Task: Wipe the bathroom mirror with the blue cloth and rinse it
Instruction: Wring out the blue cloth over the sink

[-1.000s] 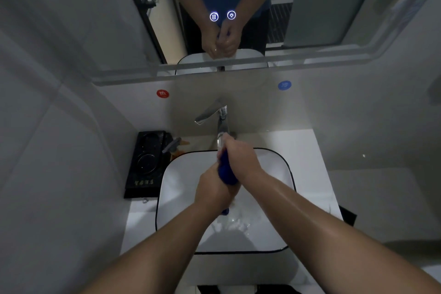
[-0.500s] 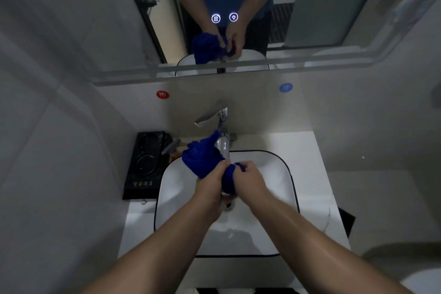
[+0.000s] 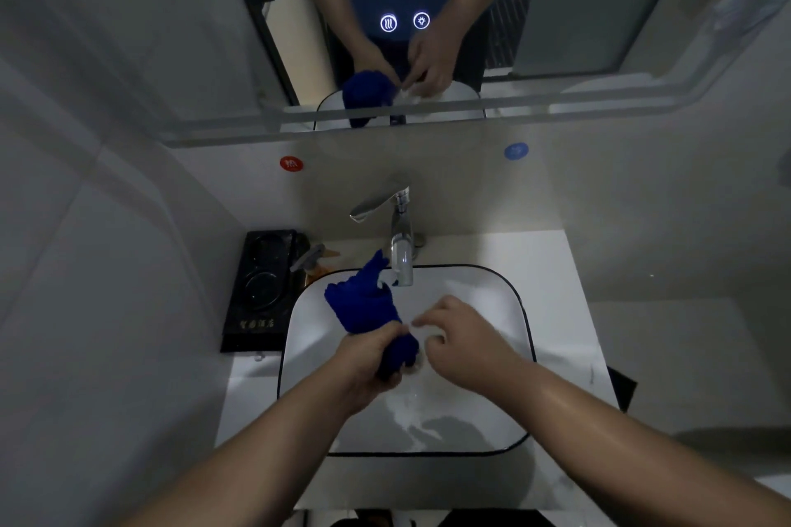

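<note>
The job looks to be in its second half. The blue cloth (image 3: 364,308) is away from the mirror (image 3: 599,13) and over the sink (image 3: 520,312), toward its back left corner, so I judge the wiping done and the rinse in hand.

The left hand (image 3: 368,359) has its fingers curled tight round the lower part of the bunched cloth. The loose upper end stands up out of the fist and reaches almost to the spout of the tap (image 3: 400,240). The right hand (image 3: 462,342) is just beside the cloth, over the middle of the sink, with its fingers loosely spread and nothing in them. Its fingertips are blurred, so I cannot tell whether they touch the cloth.

Water shines on the sink floor near the front edge, but whether the tap is running is not clear. What seems left is to finish rinsing and squeeze the cloth out. A black tray (image 3: 257,291) sits on the counter (image 3: 556,270) at the sink's left edge.
</note>
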A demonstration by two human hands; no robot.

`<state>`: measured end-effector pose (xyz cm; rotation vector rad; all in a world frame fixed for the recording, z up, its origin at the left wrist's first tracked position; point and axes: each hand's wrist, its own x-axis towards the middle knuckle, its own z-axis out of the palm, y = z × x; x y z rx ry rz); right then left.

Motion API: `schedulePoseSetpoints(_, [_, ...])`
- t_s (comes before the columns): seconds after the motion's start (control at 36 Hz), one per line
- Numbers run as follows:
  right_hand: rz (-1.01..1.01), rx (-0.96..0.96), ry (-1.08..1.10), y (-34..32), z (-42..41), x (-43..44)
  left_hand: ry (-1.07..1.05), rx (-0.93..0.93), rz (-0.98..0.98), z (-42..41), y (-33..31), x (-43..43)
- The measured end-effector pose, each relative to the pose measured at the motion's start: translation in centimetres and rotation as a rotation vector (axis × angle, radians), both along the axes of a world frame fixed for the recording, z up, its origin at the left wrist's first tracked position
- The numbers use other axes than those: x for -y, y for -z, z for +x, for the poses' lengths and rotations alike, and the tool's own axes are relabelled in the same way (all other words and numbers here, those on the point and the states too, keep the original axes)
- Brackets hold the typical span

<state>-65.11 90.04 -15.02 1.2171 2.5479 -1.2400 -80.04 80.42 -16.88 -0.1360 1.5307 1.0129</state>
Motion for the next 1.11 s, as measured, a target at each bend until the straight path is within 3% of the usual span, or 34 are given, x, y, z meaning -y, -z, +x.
schedulePoseSetpoints(0.08, [0.235,-0.092,-0.125,-0.1,0.4,-0.1,0.153,-0.006,-0.033,-0.5,-0.1,0.7])
schedulePoseSetpoints(0.19, [0.475,-0.001,-0.413,1.0,0.1,0.3,0.415,0.051,-0.017,-1.3,-0.6,1.0])
schedulePoseSetpoints(0.28, [0.599,0.061,-0.490,2.2,0.1,-0.4,0.502,0.135,0.012,-2.2,-1.4,0.8])
schedulePoseSetpoints(0.39, [0.717,-0.021,-0.523,2.2,-0.8,-2.1,0.657,0.230,-0.041,-2.6,-2.5,0.2])
schedulePoseSetpoints(0.44, [0.696,-0.084,-0.576,2.1,-1.5,-2.7,0.824,0.196,-0.037,-2.5,-2.9,-0.3])
schedulePoseSetpoints(0.53, [0.459,-0.182,-0.680,1.6,-1.1,-3.4,0.934,0.165,-0.033,-2.5,-3.2,-0.5])
schedulePoseSetpoints(0.64, [0.284,-0.062,-0.780,0.9,-0.5,-3.5,1.008,0.216,-0.068,-2.9,-2.7,-0.3])
schedulePoseSetpoints(0.75, [0.353,-0.089,-0.806,1.8,-0.8,-3.4,1.083,0.210,-0.086,-2.9,-2.2,-0.7])
schedulePoseSetpoints(0.83, [0.426,0.003,-0.786,2.5,-1.0,-3.4,1.109,0.182,-0.115,-2.3,-2.1,-0.9])
schedulePoseSetpoints(0.92, [0.512,0.123,-0.744,2.9,-1.2,-3.5,1.067,0.065,-0.150,-1.5,-1.6,-1.4])
schedulePoseSetpoints(1.11, [0.437,0.493,-0.732,1.7,-3.3,-3.5,1.046,-0.468,-0.262,1.2,0.1,-2.8])
